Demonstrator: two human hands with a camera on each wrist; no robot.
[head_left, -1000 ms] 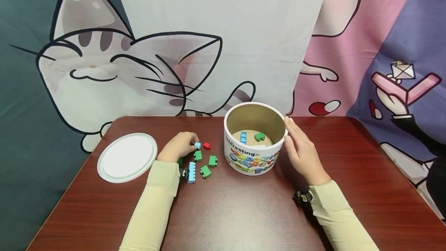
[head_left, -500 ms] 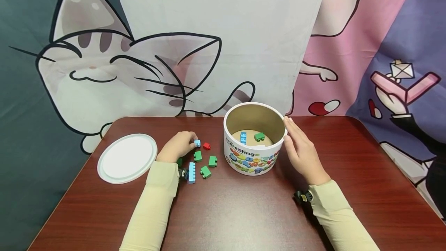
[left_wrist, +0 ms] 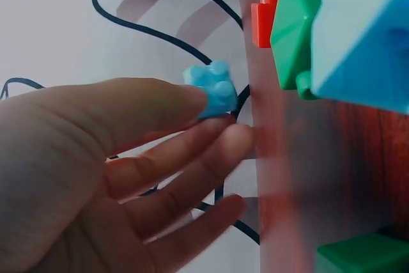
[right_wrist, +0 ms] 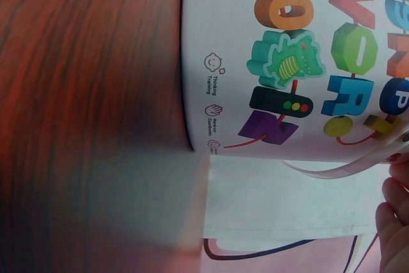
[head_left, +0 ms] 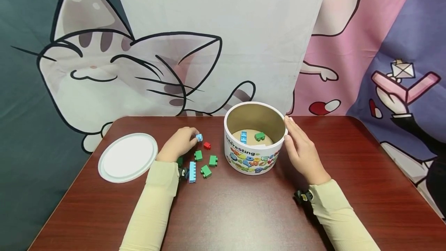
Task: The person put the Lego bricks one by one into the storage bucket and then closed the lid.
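Note:
Between thumb and fingertips, my left hand (head_left: 179,144) pinches a small light-blue toy brick (left_wrist: 218,91), its studs showing in the left wrist view. Below it on the table lie a red brick (head_left: 207,145), several green bricks (head_left: 213,160) and a longer blue brick (head_left: 192,172) near the left wrist. My right hand (head_left: 304,152) rests with straight fingers against the right side of a round white printed bucket (head_left: 252,162). Inside the bucket are a blue brick (head_left: 243,137) and a green brick (head_left: 259,136); part of its floor is hidden by the front wall.
A round white lid (head_left: 127,158) lies on the brown table (head_left: 258,216), left of the left hand. Behind the table's far edge hangs a cloth (head_left: 223,11) printed with cartoon animals.
The left hand has risen slightly and moved away toward the table's far edge, carrying the small blue brick. The right hand and bucket stay in place.

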